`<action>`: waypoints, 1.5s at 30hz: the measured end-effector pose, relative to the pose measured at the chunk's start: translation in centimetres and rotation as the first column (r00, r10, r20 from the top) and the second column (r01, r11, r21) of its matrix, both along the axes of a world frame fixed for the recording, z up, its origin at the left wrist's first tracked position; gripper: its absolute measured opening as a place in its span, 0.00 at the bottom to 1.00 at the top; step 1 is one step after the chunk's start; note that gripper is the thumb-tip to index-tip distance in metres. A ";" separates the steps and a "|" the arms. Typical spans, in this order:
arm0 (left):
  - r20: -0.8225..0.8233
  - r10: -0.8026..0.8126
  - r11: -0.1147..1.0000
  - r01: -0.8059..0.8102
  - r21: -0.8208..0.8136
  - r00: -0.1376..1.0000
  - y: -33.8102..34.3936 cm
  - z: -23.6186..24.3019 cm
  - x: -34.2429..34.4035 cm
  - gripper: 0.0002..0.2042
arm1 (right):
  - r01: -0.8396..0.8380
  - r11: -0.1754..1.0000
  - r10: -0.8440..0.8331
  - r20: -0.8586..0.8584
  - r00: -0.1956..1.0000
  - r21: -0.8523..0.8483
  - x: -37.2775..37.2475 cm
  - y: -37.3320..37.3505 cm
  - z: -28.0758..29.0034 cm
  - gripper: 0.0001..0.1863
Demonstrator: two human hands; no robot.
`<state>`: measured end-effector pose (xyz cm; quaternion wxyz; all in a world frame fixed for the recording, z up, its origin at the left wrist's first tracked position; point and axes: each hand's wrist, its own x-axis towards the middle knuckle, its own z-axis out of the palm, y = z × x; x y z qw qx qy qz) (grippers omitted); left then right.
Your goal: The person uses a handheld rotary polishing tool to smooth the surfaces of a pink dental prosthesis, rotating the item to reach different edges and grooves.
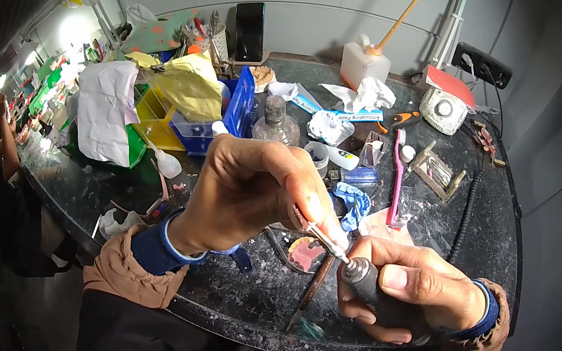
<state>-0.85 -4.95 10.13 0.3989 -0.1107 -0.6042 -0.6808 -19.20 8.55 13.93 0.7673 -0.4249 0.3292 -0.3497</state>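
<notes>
My right hand (408, 294) is wrapped round a dark grey rotary handpiece (379, 297), its thumb along the top and its nose pointing up and left. My left hand (257, 194) is closed in a pinch at that nose, on a slim metallic piece (319, 235) in line with the handpiece; its exact kind is partly hidden by the fingers. Beneath the hands on the bench lie a pink dental plate (305, 252) and a thin brown-handled tool (314, 284). Just beyond the handpiece are a blue moulded piece (353, 204) and a pink toothbrush (396, 181).
The dark, dusty bench (256, 301) curves round me. Blue and yellow bins (237, 105) with papers stand back left, near a glass bottle (277, 123). Farther back are a plastic canister (365, 65) with a brush and a white control box (444, 111). Another person's arm (8, 137) shows far left.
</notes>
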 end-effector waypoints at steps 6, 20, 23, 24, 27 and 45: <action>-0.037 0.053 0.995 -0.055 -0.078 0.998 -0.5 0.0 0.3 0.02 | -0.069 0.997 0.069 0.008 0.998 -0.035 -0.4 0.0 -0.4 0.15; 0.056 0.471 0.799 -0.398 -0.451 0.880 -1.7 -0.1 -0.3 0.16 | 0.233 0.956 -0.268 -0.210 0.940 -0.178 -1.1 -1.3 0.6 0.19; 0.407 0.541 0.823 -0.363 -0.438 0.735 -1.6 -1.2 -1.0 0.23 | 0.395 0.828 -0.524 -0.297 0.798 -0.398 -3.0 -2.1 -0.9 0.19; 0.483 0.605 0.743 -0.232 -0.627 0.633 -2.4 -2.1 -0.6 0.17 | 0.425 0.775 -0.599 -0.332 0.728 -0.467 -3.8 -2.3 -1.7 0.18; 0.633 0.594 0.734 -0.011 -0.679 0.497 -1.6 -2.5 -0.3 0.12 | 0.477 0.659 -0.733 -0.354 0.581 -0.582 -6.0 -1.7 -5.1 0.14; 0.670 0.599 0.758 -0.042 -0.651 0.439 2.9 -7.1 0.6 0.15 | -0.072 0.502 -0.858 -0.507 0.082 -0.862 -7.1 -1.4 -10.4 0.17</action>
